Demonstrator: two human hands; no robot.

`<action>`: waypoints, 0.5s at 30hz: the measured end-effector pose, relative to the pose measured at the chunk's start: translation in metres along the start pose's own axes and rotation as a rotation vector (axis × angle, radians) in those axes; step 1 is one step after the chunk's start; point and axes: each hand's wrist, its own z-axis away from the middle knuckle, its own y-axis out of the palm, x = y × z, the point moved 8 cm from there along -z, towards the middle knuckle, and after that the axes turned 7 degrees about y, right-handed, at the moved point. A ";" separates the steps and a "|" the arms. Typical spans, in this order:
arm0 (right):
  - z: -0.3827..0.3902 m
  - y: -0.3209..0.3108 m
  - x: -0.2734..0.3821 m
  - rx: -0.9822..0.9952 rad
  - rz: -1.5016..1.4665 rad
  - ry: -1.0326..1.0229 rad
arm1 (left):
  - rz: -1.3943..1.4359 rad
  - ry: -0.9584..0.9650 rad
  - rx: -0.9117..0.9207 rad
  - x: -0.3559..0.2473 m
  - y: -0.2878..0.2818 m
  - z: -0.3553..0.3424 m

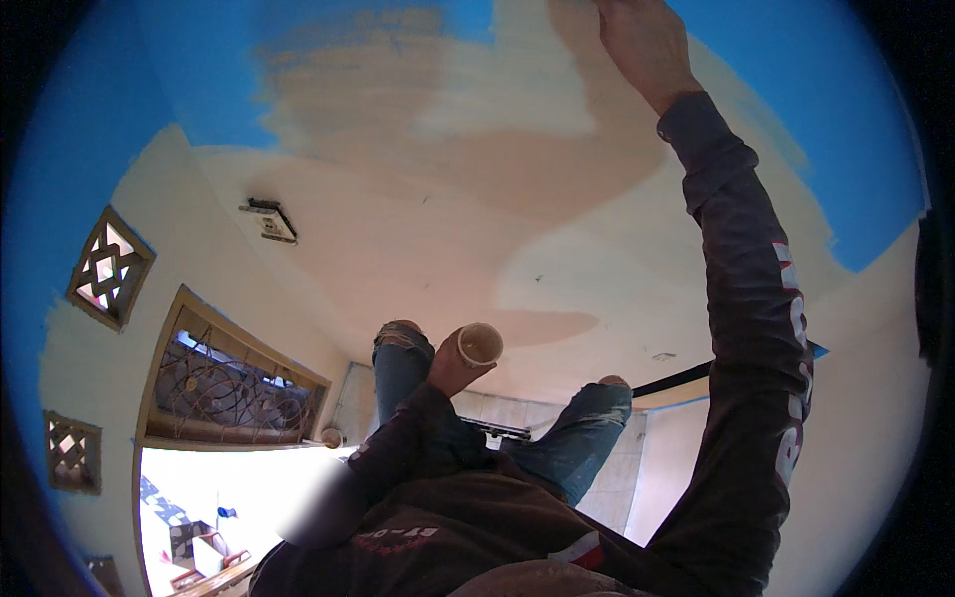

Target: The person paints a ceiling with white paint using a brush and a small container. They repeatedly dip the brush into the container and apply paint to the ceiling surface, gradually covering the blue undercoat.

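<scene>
My left hand [453, 370] is wrapped around a round, pale, open-topped cup [481, 344], held low in front of my body. The cup's mouth faces up; how full it is cannot be made out. My right hand [647, 50] is raised high at the wall [537, 109] with its fingers curled together. The upper edge of the view cuts off the fingertips and whatever they hold. Around that hand the wall is a cream colour with streaky, ragged borders against bright blue areas [856, 149]. Shadows of my arm and body fall across the cream part.
An electrical fitting [269, 221] is mounted on the wall at left. Further left are patterned vent openings [111, 269] and a window [234, 378] with a curled metal grille, above a bright doorway [229, 497]. My bent knees [587, 428] are below; a dark bar [671, 378] lies at right.
</scene>
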 end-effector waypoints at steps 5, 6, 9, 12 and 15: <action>0.004 0.006 -0.008 0.004 -0.035 -0.011 | 0.001 -0.013 0.004 -0.008 -0.004 -0.003; 0.006 0.006 -0.010 0.022 -0.020 -0.006 | 0.005 -0.011 0.007 -0.013 -0.007 -0.004; 0.009 0.006 -0.016 0.068 0.040 0.002 | 0.007 -0.007 0.007 -0.022 -0.012 -0.006; 0.020 -0.004 -0.040 0.094 0.123 0.004 | 0.006 -0.005 0.001 -0.025 -0.010 -0.007; 0.036 -0.020 -0.061 0.135 0.164 0.032 | 0.032 -0.010 -0.007 -0.018 -0.007 -0.005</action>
